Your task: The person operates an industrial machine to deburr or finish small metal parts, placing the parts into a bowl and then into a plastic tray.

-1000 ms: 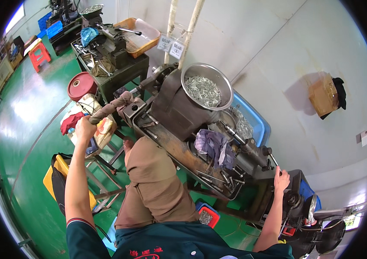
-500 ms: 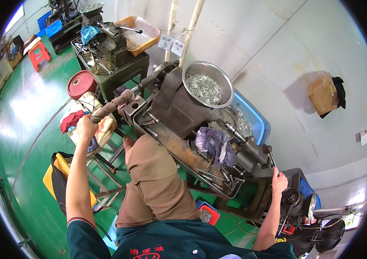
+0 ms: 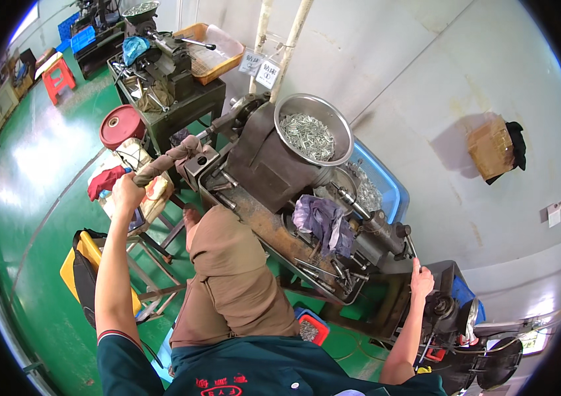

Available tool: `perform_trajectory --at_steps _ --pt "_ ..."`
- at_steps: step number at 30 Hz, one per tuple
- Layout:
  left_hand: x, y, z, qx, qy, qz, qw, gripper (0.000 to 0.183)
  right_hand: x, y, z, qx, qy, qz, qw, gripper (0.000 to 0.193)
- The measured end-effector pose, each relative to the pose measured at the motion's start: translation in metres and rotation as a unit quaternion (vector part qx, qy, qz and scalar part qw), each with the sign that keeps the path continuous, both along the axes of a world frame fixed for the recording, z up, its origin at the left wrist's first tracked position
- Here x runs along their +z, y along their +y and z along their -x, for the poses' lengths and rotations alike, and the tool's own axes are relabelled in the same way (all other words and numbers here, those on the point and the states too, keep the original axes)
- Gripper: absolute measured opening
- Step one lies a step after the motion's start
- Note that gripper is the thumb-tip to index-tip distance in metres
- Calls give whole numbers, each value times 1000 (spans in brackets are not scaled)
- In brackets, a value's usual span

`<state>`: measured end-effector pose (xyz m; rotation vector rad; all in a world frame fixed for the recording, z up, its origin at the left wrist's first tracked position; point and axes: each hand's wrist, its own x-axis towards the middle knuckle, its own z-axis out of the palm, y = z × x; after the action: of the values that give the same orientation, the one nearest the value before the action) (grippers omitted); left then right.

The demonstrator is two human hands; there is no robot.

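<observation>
My left hand (image 3: pixel 127 193) is closed round the end of a long lever wrapped in brown cloth (image 3: pixel 169 158), at the left side of a dark metal bench machine (image 3: pixel 264 164). At the right end of the machine, my right hand (image 3: pixel 421 280) is at a short metal lever (image 3: pixel 411 245), index finger along its tip and the other fingers curled. A steel bowl (image 3: pixel 345 125) full of small metal pins (image 3: pixel 307 137) sits on top of the machine. Crumpled purple cloth (image 3: pixel 323 221) lies at the middle of the machine, near a metal spindle (image 3: pixel 354 203).
Behind the machine stands a blue bin (image 3: pixel 396 198) with metal parts. Loose tools and rods (image 3: pixel 323 272) lie on the bed's near edge. A red tray of parts (image 3: pixel 316 329) is below. A yellow stool (image 3: pixel 76 270) and a red drum (image 3: pixel 122 125) stand left; another machine (image 3: pixel 168 59) stands farther back.
The whole view has shifted slightly to the left. Both hands stay at the same levers, with no clear movement of either lever.
</observation>
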<state>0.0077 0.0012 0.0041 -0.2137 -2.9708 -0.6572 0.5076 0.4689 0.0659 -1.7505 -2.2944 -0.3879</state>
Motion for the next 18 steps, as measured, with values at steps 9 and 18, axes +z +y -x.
perform_trajectory --at_steps 9,18 --pt "-2 -2 2 -11 -9 -2 1000 25 -20 51 63 102 108 -240 959 30" --pt "2 -4 8 11 -36 8 999 24 -16 -12 264 279 194 291 894 21"
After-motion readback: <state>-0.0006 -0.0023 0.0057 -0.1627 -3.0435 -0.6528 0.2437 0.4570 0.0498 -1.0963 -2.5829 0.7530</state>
